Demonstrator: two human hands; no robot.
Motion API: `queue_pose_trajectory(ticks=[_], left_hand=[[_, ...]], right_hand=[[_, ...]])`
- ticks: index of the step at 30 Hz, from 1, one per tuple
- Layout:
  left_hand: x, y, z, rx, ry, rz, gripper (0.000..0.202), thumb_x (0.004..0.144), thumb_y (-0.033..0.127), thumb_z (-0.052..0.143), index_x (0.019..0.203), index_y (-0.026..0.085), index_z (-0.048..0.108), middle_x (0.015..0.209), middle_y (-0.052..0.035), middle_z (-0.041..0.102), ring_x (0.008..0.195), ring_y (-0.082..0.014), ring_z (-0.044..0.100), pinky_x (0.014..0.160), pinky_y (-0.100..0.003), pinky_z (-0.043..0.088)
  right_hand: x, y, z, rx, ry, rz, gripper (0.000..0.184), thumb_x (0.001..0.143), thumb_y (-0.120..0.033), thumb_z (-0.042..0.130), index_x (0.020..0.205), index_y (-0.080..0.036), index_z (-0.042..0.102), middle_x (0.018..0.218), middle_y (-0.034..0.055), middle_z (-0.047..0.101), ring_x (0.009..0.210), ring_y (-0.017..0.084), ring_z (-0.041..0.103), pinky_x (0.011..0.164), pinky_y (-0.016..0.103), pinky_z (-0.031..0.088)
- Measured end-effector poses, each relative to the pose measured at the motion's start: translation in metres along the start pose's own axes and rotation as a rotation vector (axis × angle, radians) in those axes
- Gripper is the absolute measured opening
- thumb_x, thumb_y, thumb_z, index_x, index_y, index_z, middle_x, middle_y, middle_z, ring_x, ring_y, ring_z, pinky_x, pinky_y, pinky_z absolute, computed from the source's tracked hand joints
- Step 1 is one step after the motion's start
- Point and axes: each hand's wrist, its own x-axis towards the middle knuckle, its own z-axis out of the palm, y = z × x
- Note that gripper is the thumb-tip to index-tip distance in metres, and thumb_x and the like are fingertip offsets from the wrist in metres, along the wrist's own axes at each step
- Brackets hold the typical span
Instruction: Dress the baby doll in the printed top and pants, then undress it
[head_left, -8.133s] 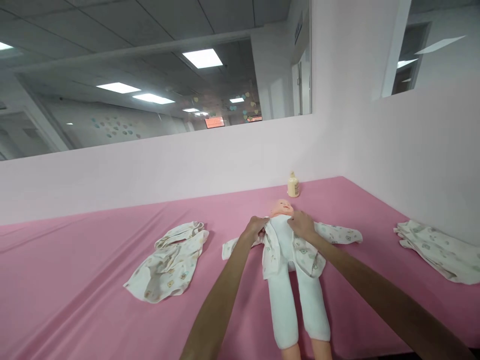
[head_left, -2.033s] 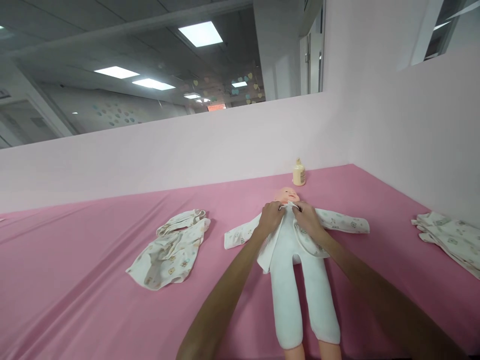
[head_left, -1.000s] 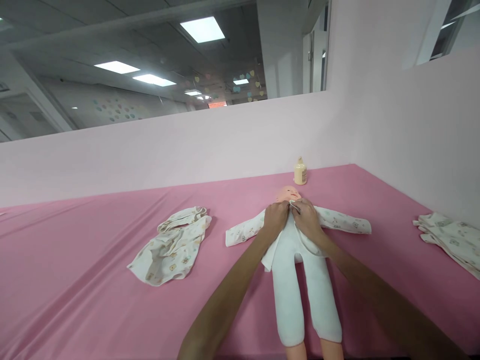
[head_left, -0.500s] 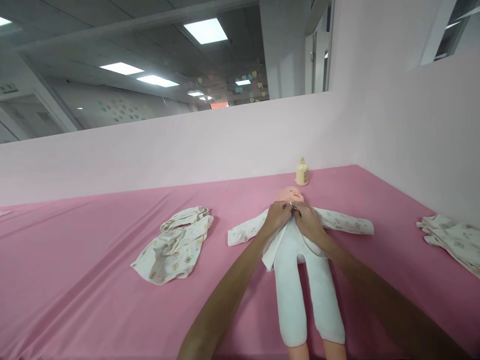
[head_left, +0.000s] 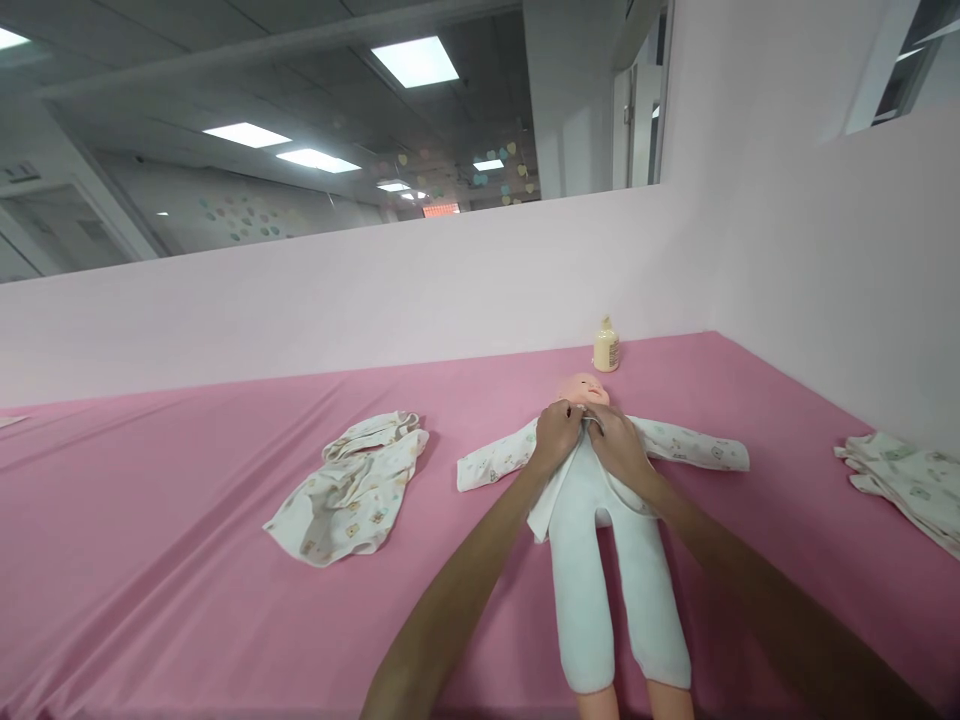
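Note:
A baby doll [head_left: 596,560] with a white cloth body lies on its back, head away from me and feet toward me. It wears a white patterned long-sleeved baby shirt [head_left: 690,443], with both sleeves stretched out sideways and the front parted below the chest. At the neckline, my left hand [head_left: 557,435] pinches one edge of the shirt. My right hand [head_left: 619,440] grips the opposite edge, its fingers close to those of the left. The exact fastening between the fingertips is too small to make out. My hands partly cover the doll's chin and chest.
The doll rests on a pink sheet [head_left: 187,560]. Left of it lies a crumpled patterned baby garment [head_left: 352,500]; at the far right is a folded patterned cloth [head_left: 904,480]. A cream pump bottle [head_left: 606,348] stands beyond the head, near the pale wall [head_left: 375,300].
Both hands stay at the shirt's neckline with barely any finger movement. The whole view has shifted very slightly; doll and clothes keep their places.

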Motion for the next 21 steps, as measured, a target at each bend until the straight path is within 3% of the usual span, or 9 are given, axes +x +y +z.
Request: queue_pose_trajectory(ticks=[6,12,17,20,21], left_hand=[[-0.003,0.002,-0.004,-0.253,-0.057,-0.191,0.024,0.076,0.018,0.045,0.056,0.020,0.033,0.053,0.0059,0.030,0.052,-0.0082,0.030,0.052,-0.023,0.025],[0.001,0.003,-0.011,-0.398,-0.143,-0.347,0.023,0.073,0.019,0.049,0.056,0.020,0.034,0.047,0.0071,0.029,0.044,-0.0069,0.029,0.046,-0.023,0.026],[0.000,0.005,-0.018,-0.428,-0.232,-0.335,0.017,0.074,0.021,0.054,0.060,0.017,0.045,0.049,0.0070,0.034,0.045,-0.0061,0.030,0.047,-0.022,0.024],[-0.009,0.012,-0.027,-0.361,-0.310,-0.257,0.007,0.071,0.019,0.059,0.075,0.016,0.054,0.057,0.0053,0.045,0.051,-0.0074,0.039,0.050,-0.021,0.028],[-0.012,0.015,-0.030,-0.300,-0.328,-0.213,0.011,0.071,0.018,0.059,0.081,0.016,0.055,0.062,0.0040,0.050,0.054,-0.0084,0.043,0.052,-0.022,0.030]], right_hand=[[0.000,0.002,0.000,-0.001,-0.024,-0.155,0.040,0.085,-0.010,0.039,0.111,-0.017,0.068,0.119,0.0083,0.067,0.115,0.021,0.056,0.101,0.037,0.042],[-0.002,-0.002,-0.004,0.054,-0.071,-0.204,0.045,0.082,-0.006,0.038,0.111,-0.021,0.069,0.120,0.0062,0.067,0.117,0.020,0.057,0.102,0.039,0.042],[-0.004,0.000,-0.003,0.139,-0.071,-0.090,0.050,0.083,-0.008,0.036,0.126,-0.017,0.060,0.123,0.0084,0.065,0.119,0.020,0.055,0.103,0.037,0.041],[-0.005,0.002,-0.003,0.127,-0.032,-0.053,0.047,0.084,-0.009,0.035,0.123,-0.017,0.058,0.122,0.0087,0.064,0.116,0.020,0.055,0.101,0.036,0.042],[-0.005,0.002,-0.003,0.088,-0.002,-0.033,0.043,0.084,-0.011,0.036,0.119,-0.017,0.059,0.119,0.0091,0.064,0.114,0.021,0.056,0.099,0.036,0.042]])
